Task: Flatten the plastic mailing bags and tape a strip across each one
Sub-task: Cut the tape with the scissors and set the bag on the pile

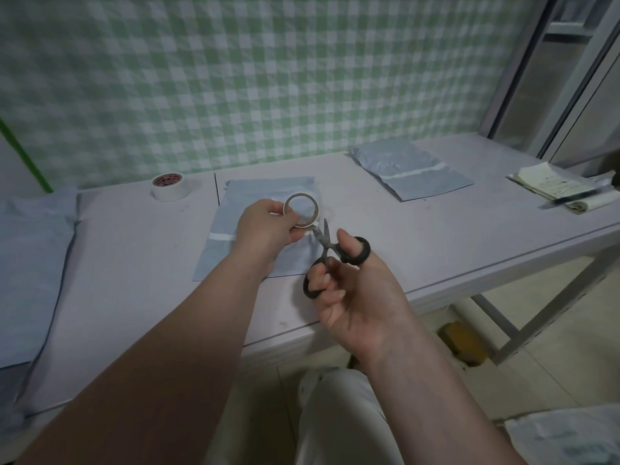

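A flat grey-blue mailing bag [235,253] lies in the middle of the table with a white tape strip [221,236] across it. My left hand [268,226] holds a nearly used-up tape roll [301,209] over the bag's right side. My right hand [352,290] grips black-handled scissors [330,253], thumb through one loop, with the open blades at the tape just right of the roll. A second bag [409,169], taped across, lies at the back right. A pile of bags [30,263] sits at the left.
A full white tape roll [171,187] stands at the back left of the table [469,236]. Folded papers [563,189] lie at the far right edge. Checked green cloth [268,78] hangs behind. Another bag [570,437] lies on the floor, lower right.
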{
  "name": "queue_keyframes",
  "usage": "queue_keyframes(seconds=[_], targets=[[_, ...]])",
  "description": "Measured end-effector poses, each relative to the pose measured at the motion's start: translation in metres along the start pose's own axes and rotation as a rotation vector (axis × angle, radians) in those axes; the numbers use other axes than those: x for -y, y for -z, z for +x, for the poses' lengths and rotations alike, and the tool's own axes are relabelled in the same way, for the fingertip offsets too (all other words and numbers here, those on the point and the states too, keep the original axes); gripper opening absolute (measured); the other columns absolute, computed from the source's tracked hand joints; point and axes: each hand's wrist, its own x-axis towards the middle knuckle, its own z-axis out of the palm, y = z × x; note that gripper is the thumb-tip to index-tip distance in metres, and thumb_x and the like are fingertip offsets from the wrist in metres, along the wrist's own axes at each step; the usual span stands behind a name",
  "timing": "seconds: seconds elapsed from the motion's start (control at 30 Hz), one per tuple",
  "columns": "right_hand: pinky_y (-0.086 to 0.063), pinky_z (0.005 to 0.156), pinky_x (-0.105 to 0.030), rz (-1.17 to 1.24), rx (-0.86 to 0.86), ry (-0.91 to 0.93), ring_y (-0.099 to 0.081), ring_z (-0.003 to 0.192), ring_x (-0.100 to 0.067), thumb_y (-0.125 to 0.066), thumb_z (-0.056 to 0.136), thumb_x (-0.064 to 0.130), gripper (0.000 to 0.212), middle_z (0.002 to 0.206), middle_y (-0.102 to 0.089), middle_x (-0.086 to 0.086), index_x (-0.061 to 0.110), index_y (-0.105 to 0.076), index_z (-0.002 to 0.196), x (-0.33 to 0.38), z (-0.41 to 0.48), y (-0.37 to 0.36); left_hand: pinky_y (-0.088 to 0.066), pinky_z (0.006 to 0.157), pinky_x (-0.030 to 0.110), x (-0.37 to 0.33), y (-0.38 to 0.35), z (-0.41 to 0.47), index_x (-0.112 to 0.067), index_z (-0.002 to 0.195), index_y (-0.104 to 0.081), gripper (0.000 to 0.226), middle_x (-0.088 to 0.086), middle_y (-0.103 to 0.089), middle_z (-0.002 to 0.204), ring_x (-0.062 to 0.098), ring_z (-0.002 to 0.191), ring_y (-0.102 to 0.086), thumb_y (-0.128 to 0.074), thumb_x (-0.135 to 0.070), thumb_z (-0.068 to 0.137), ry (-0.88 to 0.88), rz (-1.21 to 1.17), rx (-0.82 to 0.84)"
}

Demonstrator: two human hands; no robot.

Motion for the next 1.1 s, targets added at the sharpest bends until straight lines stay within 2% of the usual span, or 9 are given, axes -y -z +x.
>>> queue_keyframes(seconds=[0.23, 0.6, 1.1], targets=[[-0.029, 0.029, -0.009, -0.036, 0.006, 0.019, -0.044, 0.037, -0.006, -0.059, 0.089, 0.032, 0.027, 0.057, -0.047, -0.003, 0.011, -0.054, 0.074, 0.006, 0.009, 0.000, -0.058, 0.070, 0.026, 0.002, 0.001, 0.000, -0.007, 0.084, -0.058, 0.008, 0.012, -0.064, 0.091, 0.018, 0.076, -0.068, -0.063, -0.001, 0.085, -0.016, 0.013, 0.003], [-0.033, 0.030, -0.010, -0.094, -0.046, 0.045, -0.046, 0.038, -0.006, -0.063, 0.088, 0.025, 0.022, 0.056, -0.049, -0.004, 0.010, -0.056, 0.073, 0.007, 0.014, -0.002, -0.058, 0.074, 0.030, 0.003, 0.001, -0.001, -0.006, 0.082, -0.058, 0.008, 0.017, -0.066, 0.092, 0.024, 0.081, -0.070, -0.062, 0.001, 0.084, -0.024, 0.008, 0.001], [-0.032, 0.029, -0.010, -0.122, -0.072, 0.041, -0.044, 0.036, -0.006, -0.066, 0.086, 0.023, 0.023, 0.056, -0.049, -0.004, 0.011, -0.054, 0.071, 0.006, 0.014, -0.003, -0.058, 0.072, 0.029, 0.003, 0.002, 0.000, -0.006, 0.084, -0.058, 0.008, 0.019, -0.066, 0.094, 0.024, 0.080, -0.070, -0.061, 0.001, 0.085, -0.002, -0.010, 0.004]])
